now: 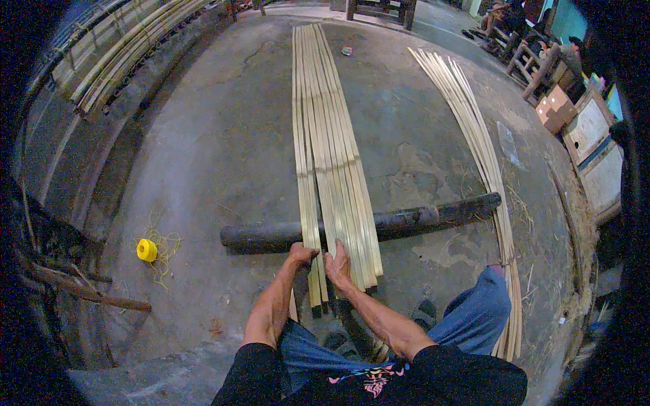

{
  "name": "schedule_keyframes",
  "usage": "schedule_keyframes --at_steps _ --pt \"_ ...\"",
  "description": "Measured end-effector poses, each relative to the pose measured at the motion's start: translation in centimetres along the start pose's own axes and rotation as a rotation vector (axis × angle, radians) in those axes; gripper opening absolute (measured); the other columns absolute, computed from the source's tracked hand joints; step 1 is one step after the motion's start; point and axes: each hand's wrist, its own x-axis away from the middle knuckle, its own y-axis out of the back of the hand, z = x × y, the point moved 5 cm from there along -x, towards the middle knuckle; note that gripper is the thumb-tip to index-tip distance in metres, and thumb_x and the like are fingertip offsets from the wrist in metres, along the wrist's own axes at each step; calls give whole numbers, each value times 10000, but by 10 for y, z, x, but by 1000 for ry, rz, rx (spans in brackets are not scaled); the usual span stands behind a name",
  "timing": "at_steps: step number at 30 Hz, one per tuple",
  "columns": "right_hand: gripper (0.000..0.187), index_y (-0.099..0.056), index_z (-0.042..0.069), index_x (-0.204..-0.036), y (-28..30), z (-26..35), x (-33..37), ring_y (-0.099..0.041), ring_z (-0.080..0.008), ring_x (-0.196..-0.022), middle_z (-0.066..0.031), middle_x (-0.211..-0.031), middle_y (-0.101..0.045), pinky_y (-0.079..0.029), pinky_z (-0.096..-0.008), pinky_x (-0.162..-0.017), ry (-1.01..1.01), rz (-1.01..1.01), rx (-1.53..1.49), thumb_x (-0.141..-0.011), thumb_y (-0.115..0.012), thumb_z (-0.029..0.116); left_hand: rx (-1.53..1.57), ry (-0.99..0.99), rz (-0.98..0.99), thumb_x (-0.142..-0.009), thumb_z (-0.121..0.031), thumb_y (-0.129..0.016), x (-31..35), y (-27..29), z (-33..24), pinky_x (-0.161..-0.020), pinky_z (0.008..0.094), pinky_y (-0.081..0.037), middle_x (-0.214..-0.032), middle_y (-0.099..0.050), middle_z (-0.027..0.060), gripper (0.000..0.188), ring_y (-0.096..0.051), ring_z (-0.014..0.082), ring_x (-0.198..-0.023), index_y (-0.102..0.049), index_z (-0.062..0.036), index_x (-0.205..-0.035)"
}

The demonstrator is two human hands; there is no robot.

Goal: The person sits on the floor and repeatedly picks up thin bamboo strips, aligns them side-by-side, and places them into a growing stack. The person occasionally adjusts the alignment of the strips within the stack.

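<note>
Nearest the body, a shoe (424, 314) stands beside the uneven near ends of the pale strips (332, 135); a shifting foot could nudge those ends and throw them further out of line. The left hand (304, 255) is curled mostly closed at the narrow left-hand group, its thumb against the strips, and the right hand (338, 264) is half closed on the inner edge of the wider group, thumb laid along the top. The fingertips are hidden, so I cannot tell whether either hand truly grips. A careless slide along an edge could leave a splinter, as the palms are bare. The strips lie across a dark pole (264, 238) just past the hands; if that is round and unfixed, a hard push might roll it and fan them apart. The gap between the two groups could widen if the hands pull unevenly. Off to the left, the yellow twine (147, 250) trails loose loops that may tangle. Farther out, the strips run long over the floor (393, 108), so a small twist here could swing the far ends, perhaps towards the separate bundle (477, 128) on the right.
</note>
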Motion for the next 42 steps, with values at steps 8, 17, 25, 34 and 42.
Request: schedule_keyframes --at_steps 8,17,25,34,42 --pt "464 -353 -45 -1112 -1 8 3 -393 -372 -969 -245 -1033 -410 -323 -388 -839 -78 99 66 -682 -483 72 51 29 12 -558 -228 -700 9 4 -5 -581 275 -442 -745 -606 91 328 -571 150 -629 -611 -22 -797" --pt "505 -349 -77 -1081 -14 17 11 -394 -385 -886 -252 -981 -363 -348 -410 -773 196 155 349 -604 -484 20 -12 -2 42 -582 -208 -694 8 19 -2 -507 310 -424 -702 -586 99 322 -542 186 -583 -592 16 -790" --pt "514 -348 -56 -1094 -19 21 17 -394 -399 -911 -269 -1016 -360 -356 -408 -787 198 135 386 -598 -469 6 -17 -18 84 -603 -219 -683 16 26 -9 -452 302 -396 -645 -571 73 291 -496 159 -498 -597 12 -757" --pt "487 -364 -8 -1125 26 68 -11 -531 -320 -847 -230 -932 -525 -414 -344 -736 -50 54 -125 -666 -504 78 -74 0 19 -599 -271 -671 20 28 -6 -540 307 -418 -691 -577 105 334 -536 195 -598 -573 5 -759" --pt "458 -400 -13 -1102 46 49 -28 -507 -296 -923 -229 -981 -509 -395 -332 -787 -19 22 -63 -666 -511 78 -829 -304 -441 -615 -241 -629 58 7 -68 -717 375 -402 -962 -455 111 458 -470 246 -906 -424 -15 -958"
